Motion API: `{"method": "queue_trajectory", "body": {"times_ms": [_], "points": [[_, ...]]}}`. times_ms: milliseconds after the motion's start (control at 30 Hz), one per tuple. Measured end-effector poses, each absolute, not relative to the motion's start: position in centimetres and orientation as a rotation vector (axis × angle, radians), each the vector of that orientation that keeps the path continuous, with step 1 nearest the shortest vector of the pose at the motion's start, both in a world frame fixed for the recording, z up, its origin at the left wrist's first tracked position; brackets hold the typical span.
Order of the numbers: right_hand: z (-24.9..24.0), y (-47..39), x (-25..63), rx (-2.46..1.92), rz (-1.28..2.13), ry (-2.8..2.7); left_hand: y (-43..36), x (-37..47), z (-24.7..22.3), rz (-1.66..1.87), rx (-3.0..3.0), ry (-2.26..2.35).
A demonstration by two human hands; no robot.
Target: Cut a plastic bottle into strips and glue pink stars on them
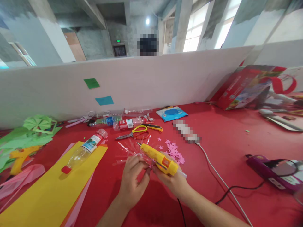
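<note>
My right hand point(174, 183) grips a yellow glue gun point(159, 158) with an orange trigger, its nozzle pointing up and left. My left hand point(133, 180) pinches a clear plastic piece point(129, 150) cut into fringed strips, which lies on the red table just under the nozzle. A small pink star seems to sit at my left fingertips. More pink paper stars point(174, 150) are scattered just right of the gun. Yellow-handled scissors point(136, 132) lie behind it.
A yellow sheet point(44, 195) carries an empty bottle point(85, 150) with a red cap. Further bottles point(125, 123) lie by the white partition point(142, 78). Green paper point(28, 132) and a second glue gun point(20, 157) are at left; cables point(220, 178) and a purple device point(272, 171) at right.
</note>
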State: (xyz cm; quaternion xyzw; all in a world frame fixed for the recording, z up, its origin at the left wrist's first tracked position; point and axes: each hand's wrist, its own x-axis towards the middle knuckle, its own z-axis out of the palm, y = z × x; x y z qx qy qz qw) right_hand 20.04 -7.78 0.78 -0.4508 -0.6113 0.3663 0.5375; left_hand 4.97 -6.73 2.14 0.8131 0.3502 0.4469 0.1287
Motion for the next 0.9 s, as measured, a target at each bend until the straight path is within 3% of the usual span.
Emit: {"method": "queue_trajectory", "body": {"times_ms": [367, 567, 900], "points": [[1.3, -8.2, 20.9, -1.016, 0.906, -1.505, -4.3, 1.7, 2.3, 1.676, 2.056, 1.412], [0.9, -8.3, 20.7, -1.015, 0.788, -1.663, -4.4, 2.0, 2.2, 1.653, 2.110, 1.416], [1.9, -8.3, 20.5, -1.007, 0.895, -1.664, -4.5, 2.0, 1.8, 1.652, 2.139, 1.384]]}}
